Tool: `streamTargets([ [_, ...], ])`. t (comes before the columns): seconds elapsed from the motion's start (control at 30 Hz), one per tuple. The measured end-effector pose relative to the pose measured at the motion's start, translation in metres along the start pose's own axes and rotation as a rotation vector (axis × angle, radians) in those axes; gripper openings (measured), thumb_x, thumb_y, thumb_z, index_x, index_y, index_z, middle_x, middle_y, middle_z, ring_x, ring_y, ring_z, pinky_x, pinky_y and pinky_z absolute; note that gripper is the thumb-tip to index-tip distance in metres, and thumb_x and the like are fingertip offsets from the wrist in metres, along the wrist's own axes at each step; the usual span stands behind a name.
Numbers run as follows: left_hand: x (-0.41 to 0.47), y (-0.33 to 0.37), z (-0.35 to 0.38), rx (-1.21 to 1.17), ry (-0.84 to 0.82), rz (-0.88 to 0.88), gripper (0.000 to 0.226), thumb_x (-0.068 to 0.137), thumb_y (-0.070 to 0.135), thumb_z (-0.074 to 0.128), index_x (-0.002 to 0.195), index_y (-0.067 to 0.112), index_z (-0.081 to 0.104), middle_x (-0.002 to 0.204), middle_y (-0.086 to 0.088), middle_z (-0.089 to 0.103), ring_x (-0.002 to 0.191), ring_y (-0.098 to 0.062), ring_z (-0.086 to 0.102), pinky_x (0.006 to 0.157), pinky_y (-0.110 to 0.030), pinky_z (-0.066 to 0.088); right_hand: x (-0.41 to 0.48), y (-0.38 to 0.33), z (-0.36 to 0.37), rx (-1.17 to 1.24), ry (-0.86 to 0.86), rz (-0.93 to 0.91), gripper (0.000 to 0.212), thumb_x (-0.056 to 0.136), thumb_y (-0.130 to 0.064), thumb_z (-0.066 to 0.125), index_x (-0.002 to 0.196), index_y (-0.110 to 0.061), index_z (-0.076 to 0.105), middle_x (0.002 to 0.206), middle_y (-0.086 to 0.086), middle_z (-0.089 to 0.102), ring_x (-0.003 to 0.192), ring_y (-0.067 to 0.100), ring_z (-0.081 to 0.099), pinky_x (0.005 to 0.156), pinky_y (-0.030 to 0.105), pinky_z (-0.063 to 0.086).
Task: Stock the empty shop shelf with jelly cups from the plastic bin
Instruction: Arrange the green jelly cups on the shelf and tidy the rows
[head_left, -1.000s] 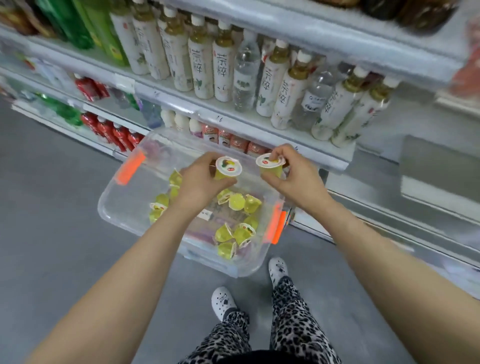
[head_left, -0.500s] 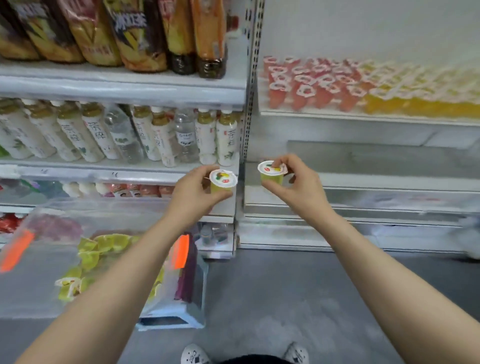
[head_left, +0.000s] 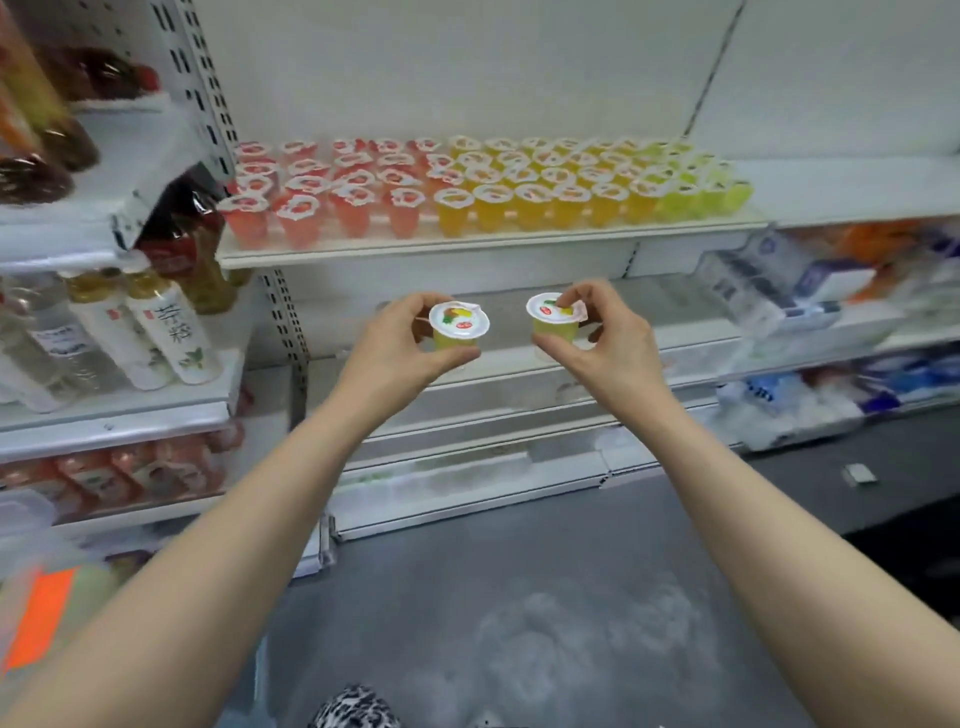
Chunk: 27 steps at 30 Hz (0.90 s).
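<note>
I hold one yellow-green jelly cup (head_left: 457, 327) in my left hand (head_left: 400, 353) and another cup (head_left: 556, 319) in my right hand (head_left: 613, 343), each pinched between thumb and fingers. Both stand upright, foil lids facing up, side by side but apart, in front of the bare shelf (head_left: 519, 364) below the stocked rows of cups (head_left: 483, 182).

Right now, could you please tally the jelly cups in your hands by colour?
Yellow, left jelly cup in the left hand: 1
Yellow, right jelly cup in the right hand: 1
Total: 2
</note>
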<state>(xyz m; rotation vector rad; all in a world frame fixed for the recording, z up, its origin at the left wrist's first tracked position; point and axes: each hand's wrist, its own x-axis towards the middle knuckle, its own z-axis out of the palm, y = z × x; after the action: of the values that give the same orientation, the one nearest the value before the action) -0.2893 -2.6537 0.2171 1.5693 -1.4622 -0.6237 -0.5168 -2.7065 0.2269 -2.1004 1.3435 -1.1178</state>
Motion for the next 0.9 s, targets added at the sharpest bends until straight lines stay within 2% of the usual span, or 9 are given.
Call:
streamTargets([
  [0.23, 0.049, 0.063, 0.108, -0.039, -0.108, 0.087, 0.048, 0.068, 0.032, 0.085, 0.110, 0.030, 0.062, 0.102, 0.014, 0.067, 0.089, 0.004, 0.060, 0.081, -0.010, 0.044, 0.013, 0.077, -0.092, -0.057, 0.102, 0.113, 0.031, 0.075, -0.033, 0.079, 0.095, -0.029, 0.056, 0.092, -0.013, 0.064, 0.083, 0.005, 0.055, 0.071, 0.024, 0.042],
  [0.5, 0.137, 0.117, 0.200, -0.049, -0.154, 0.214, 0.046, 0.069, 0.032, 0.085, 0.107, 0.035, 0.060, 0.100, 0.016, 0.066, 0.091, -0.001, 0.060, 0.083, -0.024, 0.049, 0.076, 0.156, -0.164, -0.109, 0.206, 0.138, 0.030, 0.075, -0.030, 0.079, 0.095, -0.028, 0.056, 0.090, -0.016, 0.063, 0.081, 0.002, 0.054, 0.075, 0.026, 0.043],
  [0.67, 0.211, 0.141, 0.248, -0.094, -0.145, 0.270, 0.045, 0.068, 0.033, 0.085, 0.107, 0.030, 0.062, 0.100, 0.012, 0.067, 0.088, -0.004, 0.061, 0.079, -0.028, 0.051, 0.140, 0.199, -0.195, -0.121, 0.267, 0.114, 0.032, 0.075, -0.031, 0.081, 0.096, -0.026, 0.057, 0.080, -0.015, 0.058, 0.068, -0.003, 0.050, 0.067, 0.026, 0.039],
  [0.8, 0.270, 0.162, 0.282, -0.114, -0.118, 0.261, 0.049, 0.066, 0.040, 0.085, 0.108, 0.032, 0.062, 0.099, 0.014, 0.067, 0.086, -0.004, 0.063, 0.081, -0.033, 0.054, 0.191, 0.233, -0.216, -0.120, 0.284, 0.116, 0.032, 0.076, -0.032, 0.080, 0.096, -0.025, 0.056, 0.080, -0.015, 0.062, 0.067, 0.002, 0.054, 0.068, 0.028, 0.044],
  [0.9, 0.307, 0.179, 0.299, -0.129, -0.114, 0.260, 0.047, 0.068, 0.038, 0.085, 0.109, 0.031, 0.061, 0.098, 0.015, 0.065, 0.082, -0.003, 0.062, 0.080, -0.030, 0.054, 0.227, 0.256, -0.229, -0.108, 0.311, 0.115, 0.031, 0.077, -0.032, 0.079, 0.096, -0.023, 0.057, 0.080, -0.016, 0.061, 0.072, 0.006, 0.057, 0.072, 0.030, 0.045],
])
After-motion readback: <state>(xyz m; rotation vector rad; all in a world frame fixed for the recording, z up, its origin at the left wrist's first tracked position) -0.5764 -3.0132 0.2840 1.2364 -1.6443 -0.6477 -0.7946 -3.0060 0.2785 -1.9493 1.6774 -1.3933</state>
